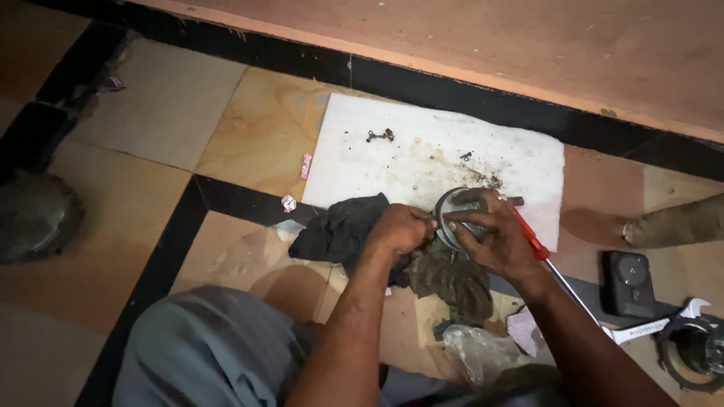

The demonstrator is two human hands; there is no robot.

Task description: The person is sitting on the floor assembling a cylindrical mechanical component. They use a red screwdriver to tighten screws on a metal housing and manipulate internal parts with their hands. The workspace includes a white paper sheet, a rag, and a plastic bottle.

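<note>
My right hand [494, 234] wraps over a round metal part [451, 207] held just above the near edge of a white sheet [377, 162] on the tiled floor. My left hand [400, 228] is closed at the part's left rim, fingertips pinched against it; whatever it pinches is hidden. A greasy grey-green rag [452, 279] hangs under both hands. A black cloth [339, 230] lies bunched just left of my left hand.
A red-handled screwdriver [537, 245] lies by my right wrist. A spanner [652, 325], a black box [630, 283] and a round metal assembly [697, 350] sit at right. Small bolts [381, 136] and dirt lie on the sheet. A dark round object [34, 215] is far left.
</note>
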